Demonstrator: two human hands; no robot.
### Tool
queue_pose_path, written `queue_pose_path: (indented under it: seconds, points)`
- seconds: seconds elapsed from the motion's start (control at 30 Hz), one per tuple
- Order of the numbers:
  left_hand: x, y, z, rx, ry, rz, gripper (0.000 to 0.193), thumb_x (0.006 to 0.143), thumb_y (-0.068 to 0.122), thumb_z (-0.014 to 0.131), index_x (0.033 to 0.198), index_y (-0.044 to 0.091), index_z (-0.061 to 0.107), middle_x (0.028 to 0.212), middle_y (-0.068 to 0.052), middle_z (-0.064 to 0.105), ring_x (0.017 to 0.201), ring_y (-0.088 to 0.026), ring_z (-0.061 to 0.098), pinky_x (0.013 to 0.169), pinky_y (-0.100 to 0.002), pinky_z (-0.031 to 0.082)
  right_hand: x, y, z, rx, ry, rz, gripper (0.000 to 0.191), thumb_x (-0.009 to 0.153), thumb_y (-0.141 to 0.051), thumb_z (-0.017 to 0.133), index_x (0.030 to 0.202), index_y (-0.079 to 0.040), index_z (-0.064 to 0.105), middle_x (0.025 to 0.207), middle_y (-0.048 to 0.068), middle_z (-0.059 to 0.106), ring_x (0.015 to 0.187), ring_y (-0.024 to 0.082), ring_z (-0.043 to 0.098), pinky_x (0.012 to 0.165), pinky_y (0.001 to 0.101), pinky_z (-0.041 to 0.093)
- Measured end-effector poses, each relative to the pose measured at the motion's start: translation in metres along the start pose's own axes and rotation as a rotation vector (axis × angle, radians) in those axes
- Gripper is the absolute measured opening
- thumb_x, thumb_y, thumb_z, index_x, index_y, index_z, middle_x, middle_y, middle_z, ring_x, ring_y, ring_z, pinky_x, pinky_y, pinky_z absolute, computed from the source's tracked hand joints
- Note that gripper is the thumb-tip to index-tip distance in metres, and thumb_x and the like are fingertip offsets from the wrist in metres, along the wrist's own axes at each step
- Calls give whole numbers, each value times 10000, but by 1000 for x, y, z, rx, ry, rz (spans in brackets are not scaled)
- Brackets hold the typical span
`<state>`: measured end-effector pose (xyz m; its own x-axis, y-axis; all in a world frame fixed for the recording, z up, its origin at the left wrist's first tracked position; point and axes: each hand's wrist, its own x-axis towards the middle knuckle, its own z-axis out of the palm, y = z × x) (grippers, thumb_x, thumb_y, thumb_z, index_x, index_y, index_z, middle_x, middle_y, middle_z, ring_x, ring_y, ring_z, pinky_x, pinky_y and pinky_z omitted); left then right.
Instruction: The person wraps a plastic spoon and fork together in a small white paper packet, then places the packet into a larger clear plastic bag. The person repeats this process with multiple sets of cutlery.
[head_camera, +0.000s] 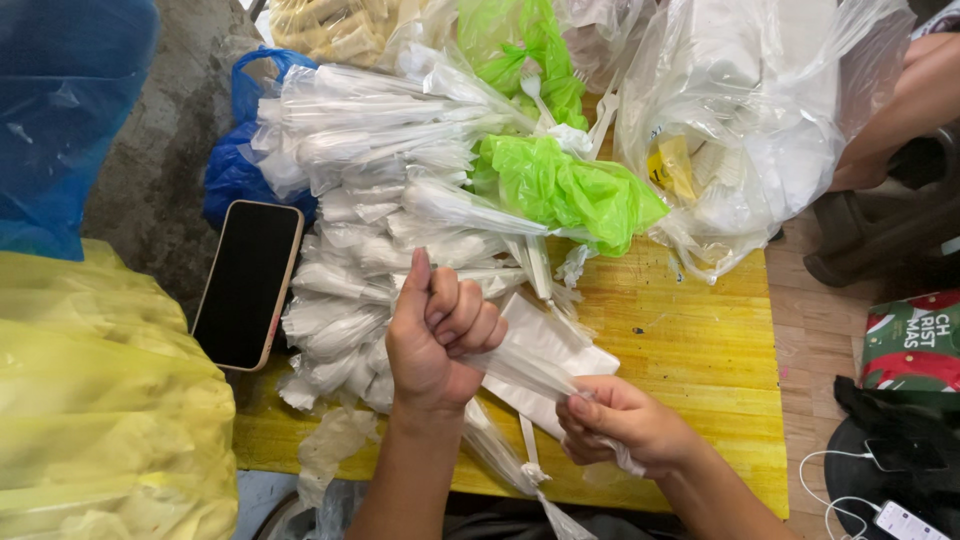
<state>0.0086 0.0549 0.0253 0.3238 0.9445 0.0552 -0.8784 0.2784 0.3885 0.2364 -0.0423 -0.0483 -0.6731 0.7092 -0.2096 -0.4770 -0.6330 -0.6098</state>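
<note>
- Clear plastic: a thin packet (520, 372) with white cutlery inside is stretched between both hands over the near edge of the yellow table (700, 350).
- The left hand (437, 335) is closed in a fist round the packet's upper end, thumb up.
- The right hand (620, 420), nearer the table's front edge, pinches the lower end between fingertips and thumb.
- Under the packet lie white napkins (545, 350) on the table.
- Left of the hands, a heap of finished packets (370, 260) covers the table's far left; many look done.
- A black phone (247, 283) lies at the table's left edge.
- At the far side sit green bags (565, 185) and a big clear bag (740, 130) of loose stock, so plenty seems left to pack.
</note>
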Motion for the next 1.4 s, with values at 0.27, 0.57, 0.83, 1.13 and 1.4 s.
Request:
queue_pose_path:
  seconds: [0.27,0.57,0.83,1.13,1.4]
  points:
    - [4,1,9,378,226,171,234,990,341,576,897,135,514,797,-20,506,758,-173,519,737,-318,474,-5,-10,-6,-359,246,-249,386,1060,-310,562,777,-48,553,647,-28,439,601,108,406,573,283,351]
    - [-22,-22,50,1730,-480,617,215,1015,265,643,1002,53,674,1058,-143,729,1044,-307,680,931,-430,545,-16,-40,-4,-1181,331,-266,256,983,-219,584,811,-41,649,608,-2,538,565,101,510,521,289,438]
    - [-2,-47,42,2011,-607,-93,484,1013,464,495,813,70,692,683,-177,684,648,-396,673,603,-533,521,-25,-71,16,-1231,186,-61,179,946,-175,593,832,-43,635,650,71,659,586,204,622,582,333,532]
    - [10,-23,32,1749,-388,-461,357,922,356,580,854,65,774,688,-150,710,620,-305,695,633,-436,553,-56,-122,58,-1727,317,-30,261,932,-339,605,874,-87,641,630,93,573,624,259,576,578,395,455]
    - [-12,-17,81,1395,-669,18,269,860,308,768,940,67,680,924,-87,698,859,-225,695,773,-375,578,-42,-131,37,-1308,156,-311,305,1013,-301,588,876,-31,627,699,39,586,648,156,537,577,301,455]
